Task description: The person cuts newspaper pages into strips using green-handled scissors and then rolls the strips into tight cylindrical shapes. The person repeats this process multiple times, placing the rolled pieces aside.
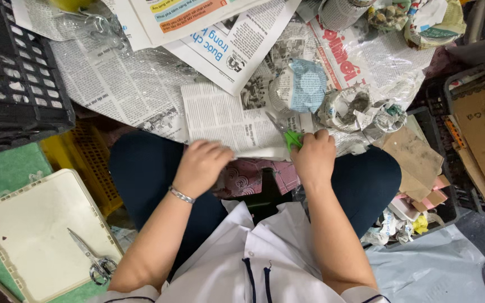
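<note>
Left hand [200, 164] pressed flat, fingers curled over near edge of printed newspaper sheet [225, 118] on lap to keep it taut; right hand [312, 154] closed around green-handled scissors [288, 134], blades angled onto same sheet.

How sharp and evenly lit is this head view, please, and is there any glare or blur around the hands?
Head view: even, soft light with faint shadows; glare only on the clear plastic film over the newspaper; the left hand and right hand look sharp, the green-handled scissors slightly soft; edges bend a little.
</note>
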